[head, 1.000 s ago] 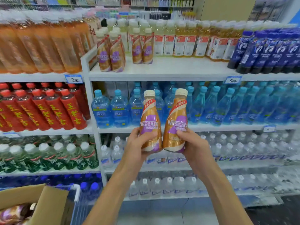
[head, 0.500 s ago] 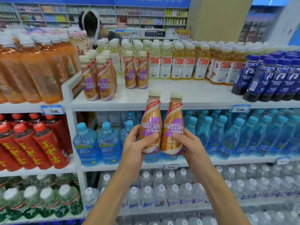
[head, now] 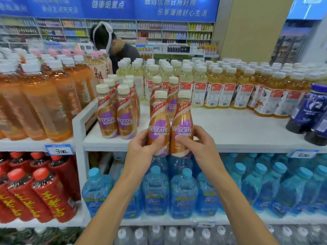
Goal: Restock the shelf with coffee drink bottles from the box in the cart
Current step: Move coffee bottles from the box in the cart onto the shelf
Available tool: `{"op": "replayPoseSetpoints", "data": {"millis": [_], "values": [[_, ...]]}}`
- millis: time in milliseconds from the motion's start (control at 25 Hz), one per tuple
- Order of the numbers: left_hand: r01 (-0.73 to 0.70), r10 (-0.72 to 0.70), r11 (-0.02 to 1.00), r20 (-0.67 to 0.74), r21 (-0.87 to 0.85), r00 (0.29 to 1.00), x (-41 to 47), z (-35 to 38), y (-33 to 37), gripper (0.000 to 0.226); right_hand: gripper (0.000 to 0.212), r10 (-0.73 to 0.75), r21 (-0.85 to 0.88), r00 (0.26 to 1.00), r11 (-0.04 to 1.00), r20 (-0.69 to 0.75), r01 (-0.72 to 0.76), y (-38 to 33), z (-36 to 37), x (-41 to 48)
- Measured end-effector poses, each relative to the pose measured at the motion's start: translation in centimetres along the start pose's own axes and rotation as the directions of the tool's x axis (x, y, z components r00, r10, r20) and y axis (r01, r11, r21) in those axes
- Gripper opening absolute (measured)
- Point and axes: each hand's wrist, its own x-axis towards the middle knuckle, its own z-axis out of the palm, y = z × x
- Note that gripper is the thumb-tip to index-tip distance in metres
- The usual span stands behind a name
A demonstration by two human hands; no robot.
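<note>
I hold two brown-and-purple coffee drink bottles upright, side by side, in front of the white top shelf (head: pixel 238 131). My left hand (head: pixel 141 152) grips the left coffee bottle (head: pixel 158 121). My right hand (head: pixel 198 145) grips the right coffee bottle (head: pixel 182 119). Their bases hang at the shelf's front edge. Several matching coffee bottles (head: pixel 116 112) stand on the shelf just to the left, and two more (head: pixel 172 96) stand behind the held pair. The box and cart are out of view.
Yellow tea bottles (head: pixel 221 85) fill the shelf's back, dark blue bottles (head: pixel 311 110) its right end. Orange tea bottles (head: pixel 40 99) stand left of a white divider (head: pixel 77 128). Blue water bottles (head: pixel 185 191) and red bottles (head: pixel 35 191) sit below. A person (head: pixel 113 48) stands beyond the shelf.
Both hands have raised the two bottles from the level of the blue water shelf up to the top shelf's front edge. My view has tilted up, so the box has left the frame.
</note>
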Motion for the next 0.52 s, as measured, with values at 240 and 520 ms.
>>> {"op": "replayPoseSetpoints", "data": {"millis": [240,520], "values": [[-0.096,0.104,0.966,-0.022,0.241,0.994,4.3,-0.1,-0.4,0.035,0.040,-0.068,-0.081,0.998,0.994,0.009,0.069,1.0,0.6,5.7],[-0.094,0.100,0.951,-0.004,0.295,0.995,6.4,-0.1,-1.7,0.044,0.059,-0.072,-0.088,0.997,0.994,-0.007,0.071,3.1,0.5,7.8]]}}
